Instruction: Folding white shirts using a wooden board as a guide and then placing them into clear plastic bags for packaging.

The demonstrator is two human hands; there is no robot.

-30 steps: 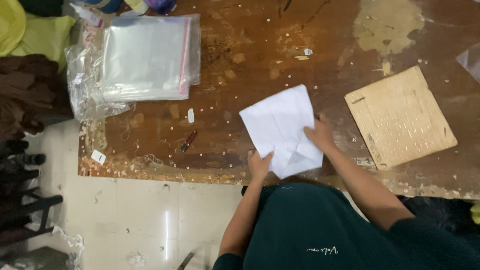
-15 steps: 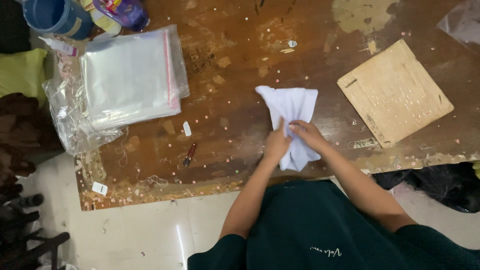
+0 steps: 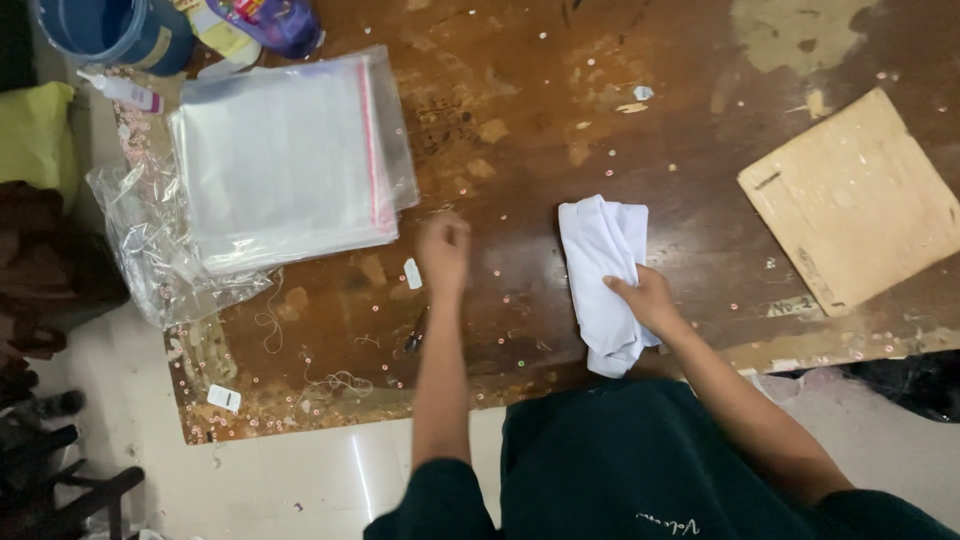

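A folded white cloth [image 3: 600, 262] lies on the worn brown table [image 3: 520, 120], its lower end hanging over the front edge. My right hand [image 3: 642, 300] grips the cloth at its right side. My left hand [image 3: 443, 252] hovers over the table to the left, blurred, fingers curled with nothing in them, between the cloth and a stack of clear plastic bags [image 3: 285, 165] with a red strip. A small white tag [image 3: 412, 273] lies just left of that hand.
A square cardboard sheet [image 3: 855, 200] lies at the right. A crumpled clear bag [image 3: 160, 262] sits under the stack's left side. A blue bucket [image 3: 110, 30], a purple packet [image 3: 275, 20] and a small bottle [image 3: 125, 92] stand at the top left. Dark clothes [image 3: 40, 260] lie left.
The white cloth went from spread out to a narrow fold. My left hand let go of it and moved left toward the plastic bags. My right hand stays on the cloth.
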